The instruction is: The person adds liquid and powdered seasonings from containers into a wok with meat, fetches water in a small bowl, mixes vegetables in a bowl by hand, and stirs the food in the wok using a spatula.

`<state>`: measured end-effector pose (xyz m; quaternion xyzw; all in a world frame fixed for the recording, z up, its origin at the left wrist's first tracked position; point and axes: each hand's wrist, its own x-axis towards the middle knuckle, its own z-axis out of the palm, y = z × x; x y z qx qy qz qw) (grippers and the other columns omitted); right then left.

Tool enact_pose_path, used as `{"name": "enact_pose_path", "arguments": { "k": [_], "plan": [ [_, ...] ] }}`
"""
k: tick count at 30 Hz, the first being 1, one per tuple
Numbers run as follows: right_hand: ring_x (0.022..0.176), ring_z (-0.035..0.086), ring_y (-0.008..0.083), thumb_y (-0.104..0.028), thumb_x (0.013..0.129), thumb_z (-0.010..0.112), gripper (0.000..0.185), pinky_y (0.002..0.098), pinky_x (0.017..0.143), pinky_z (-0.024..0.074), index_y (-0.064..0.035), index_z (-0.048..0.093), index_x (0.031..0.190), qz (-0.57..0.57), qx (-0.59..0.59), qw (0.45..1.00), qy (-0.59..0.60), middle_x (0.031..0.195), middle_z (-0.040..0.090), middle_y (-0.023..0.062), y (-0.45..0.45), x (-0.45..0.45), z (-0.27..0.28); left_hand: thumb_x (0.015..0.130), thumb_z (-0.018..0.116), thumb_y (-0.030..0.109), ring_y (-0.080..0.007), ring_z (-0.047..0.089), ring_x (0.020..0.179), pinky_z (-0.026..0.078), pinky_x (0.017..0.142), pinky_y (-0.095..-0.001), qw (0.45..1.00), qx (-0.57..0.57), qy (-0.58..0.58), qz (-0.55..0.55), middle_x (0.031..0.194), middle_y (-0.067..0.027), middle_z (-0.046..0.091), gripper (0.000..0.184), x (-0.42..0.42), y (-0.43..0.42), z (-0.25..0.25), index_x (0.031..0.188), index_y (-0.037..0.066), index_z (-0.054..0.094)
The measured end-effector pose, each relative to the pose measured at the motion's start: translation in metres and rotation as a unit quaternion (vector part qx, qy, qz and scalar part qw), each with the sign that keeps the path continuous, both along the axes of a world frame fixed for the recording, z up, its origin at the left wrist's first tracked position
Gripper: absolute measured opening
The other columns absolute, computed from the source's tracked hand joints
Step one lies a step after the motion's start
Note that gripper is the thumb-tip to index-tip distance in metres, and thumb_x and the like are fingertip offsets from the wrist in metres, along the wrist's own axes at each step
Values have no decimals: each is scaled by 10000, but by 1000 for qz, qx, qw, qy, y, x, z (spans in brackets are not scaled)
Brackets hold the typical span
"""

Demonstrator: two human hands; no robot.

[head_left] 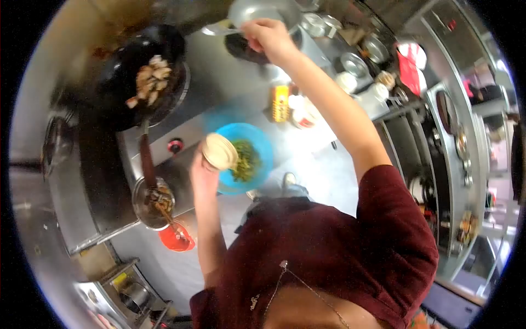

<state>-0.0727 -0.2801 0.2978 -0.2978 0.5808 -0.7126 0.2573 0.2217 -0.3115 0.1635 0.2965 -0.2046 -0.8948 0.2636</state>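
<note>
My left hand (204, 174) is closed around a small beige bowl (220, 152), held over the edge of a blue basin (264, 148). Chopped green vegetables (245, 162) lie in that basin. My right hand (268, 38) reaches far forward, its fingers curled at the near side of a silver metal pan (257, 10) whose handle (216, 28) points left. What the right fingertips grip is hidden. A dark round burner or pan (238, 48) shows beneath the right hand.
At left, a black wok (118, 71) holds browned pieces of food (152, 81). A metal bowl (143, 215) with food and a red container (176, 241) are nearer me. A yellow-labelled container (280, 104) stands right of the basin; metal bowls (353, 64) crowd the right counter.
</note>
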Motion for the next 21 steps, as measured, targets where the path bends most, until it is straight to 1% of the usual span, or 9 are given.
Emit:
{"name": "enact_pose_path", "arguments": {
  "k": [4, 7, 9, 11, 13, 15, 17, 19, 21],
  "plan": [
    [504, 471, 66, -147, 777, 541, 188, 208, 439, 362, 22, 611, 815, -209, 222, 935, 180, 602, 535, 15, 159, -6, -49, 875, 440, 106, -191, 525, 1000, 436, 842, -299, 972, -234, -23, -22, 1112, -124, 533, 305, -74, 22, 15, 1131, -53, 489],
    [487, 471, 72, -99, 792, 510, 154, 219, 439, 380, 20, 606, 812, -278, 209, 926, 143, 583, 539, 27, 224, -3, -112, 870, 451, 117, -177, 567, 906, 452, 782, -289, 902, -404, -115, -101, 1023, -93, 577, 282, -140, 63, 37, 1112, -4, 529],
    [517, 512, 110, -130, 814, 496, 190, 248, 459, 418, 22, 589, 880, -264, 252, 918, 155, 675, 576, 58, 238, -4, -154, 858, 468, 136, -190, 576, 912, 453, 770, -297, 823, -542, -103, -132, 999, -115, 600, 273, -191, 86, 24, 1078, -4, 548],
    [544, 554, 134, -249, 846, 473, 301, 256, 474, 439, 14, 578, 948, -191, 294, 932, 93, 722, 599, 84, 245, 2, -181, 828, 477, 145, -297, 562, 928, 444, 771, -341, 681, -702, -135, -158, 979, -183, 591, 239, -229, 115, 24, 987, 4, 586],
    [559, 561, 128, -252, 851, 482, 302, 253, 496, 451, 16, 582, 949, -151, 298, 941, 64, 669, 597, 69, 270, 10, -166, 806, 488, 138, -302, 563, 897, 426, 774, -376, 538, -829, -87, -126, 950, -170, 602, 222, -260, 130, 2, 964, 29, 598],
    [549, 562, 140, -184, 837, 490, 235, 266, 525, 459, 13, 598, 901, -149, 229, 959, -70, 692, 606, 93, 308, 3, -132, 770, 526, 143, -304, 538, 872, 400, 784, -409, 502, -847, -107, -136, 873, -150, 586, 212, -279, 139, -18, 935, 44, 613],
    [547, 547, 105, -168, 833, 505, 208, 226, 497, 448, 5, 602, 896, -258, 176, 950, -24, 677, 593, 50, 365, -31, -115, 756, 542, 149, -308, 513, 888, 389, 798, -421, 496, -846, -133, -146, 866, -143, 563, 210, -280, 148, -20, 923, 48, 618],
    [512, 514, 91, -187, 834, 529, 203, 226, 465, 428, -8, 600, 901, -404, 88, 910, 20, 657, 565, 50, 423, -97, -112, 754, 579, 137, -320, 495, 892, 398, 814, -397, 430, -889, -137, -78, 992, -129, 516, 233, -278, 151, -7, 978, 77, 599],
    [467, 455, 71, -178, 833, 531, 190, 217, 441, 390, -9, 579, 905, -482, 43, 875, 19, 645, 540, 38, 474, -187, -141, 745, 600, 153, -319, 493, 956, 395, 834, -401, 457, -867, -139, -143, 1033, -137, 517, 253, -277, 152, -11, 987, 76, 592]
  ]
}}
